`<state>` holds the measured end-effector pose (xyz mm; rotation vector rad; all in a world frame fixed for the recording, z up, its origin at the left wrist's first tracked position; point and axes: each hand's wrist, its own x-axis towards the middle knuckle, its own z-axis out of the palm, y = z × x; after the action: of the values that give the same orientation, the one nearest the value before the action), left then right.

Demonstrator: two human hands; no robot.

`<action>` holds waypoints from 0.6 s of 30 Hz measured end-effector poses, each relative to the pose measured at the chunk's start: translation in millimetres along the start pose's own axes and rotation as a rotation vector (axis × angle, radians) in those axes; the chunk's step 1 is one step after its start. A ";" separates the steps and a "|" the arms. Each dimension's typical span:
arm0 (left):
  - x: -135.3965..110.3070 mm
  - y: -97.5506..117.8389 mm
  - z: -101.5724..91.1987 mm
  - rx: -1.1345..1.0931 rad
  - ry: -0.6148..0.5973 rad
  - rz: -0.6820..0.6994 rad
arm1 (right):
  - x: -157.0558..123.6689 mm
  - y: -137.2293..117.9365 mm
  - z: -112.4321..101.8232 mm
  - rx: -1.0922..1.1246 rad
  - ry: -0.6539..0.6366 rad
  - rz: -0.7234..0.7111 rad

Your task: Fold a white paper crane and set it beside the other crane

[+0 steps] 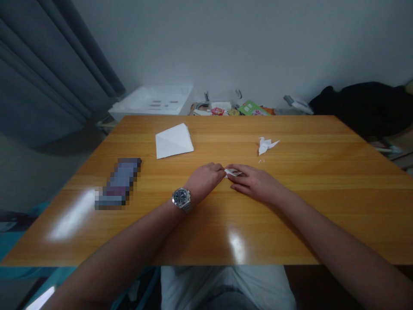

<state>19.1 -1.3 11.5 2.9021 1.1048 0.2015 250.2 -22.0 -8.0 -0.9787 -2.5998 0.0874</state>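
Note:
On the wooden table [290,206] both my hands meet over a small piece of white folded paper [232,173]. My left hand [206,178], with a metal watch on its wrist, is curled and pinches the paper's left end. My right hand [254,183] presses and pinches the paper from the right, fingers together. Most of the paper is hidden under the fingers. A finished white paper crane [266,145] stands farther back on the right. A larger folded white sheet [173,141] lies back left.
A blurred dark flat object [118,184] lies on the table's left part. Beyond the far edge are a white tray-like box [151,102], colourful packets [248,108] and a black cloth heap [361,107]. A grey curtain [38,73] hangs at left.

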 end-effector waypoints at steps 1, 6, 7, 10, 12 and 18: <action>-0.1 0.1 -0.2 0.007 -0.003 0.001 | -0.2 0.3 0.1 0.005 -0.001 -0.013; -4.0 6.6 -4.4 0.039 -0.021 0.024 | 0.2 0.9 0.4 0.005 -0.003 -0.056; -5.5 9.4 -5.6 0.051 -0.028 0.031 | 0.4 0.7 0.3 0.011 -0.006 -0.055; -10.5 19.0 -8.1 0.078 -0.020 0.002 | 0.4 0.2 -0.2 0.045 -0.012 -0.044; -13.2 24.9 -8.5 0.090 -0.005 -0.024 | -0.4 0.2 -0.4 0.063 -0.014 -0.037; -17.5 32.9 -8.8 0.031 -0.085 -0.072 | -3.5 1.4 -0.9 0.103 -0.033 -0.020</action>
<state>26.7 -37.6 20.6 2.8614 1.2067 0.0595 253.8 -23.2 -8.5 -0.9219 -2.6064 0.2313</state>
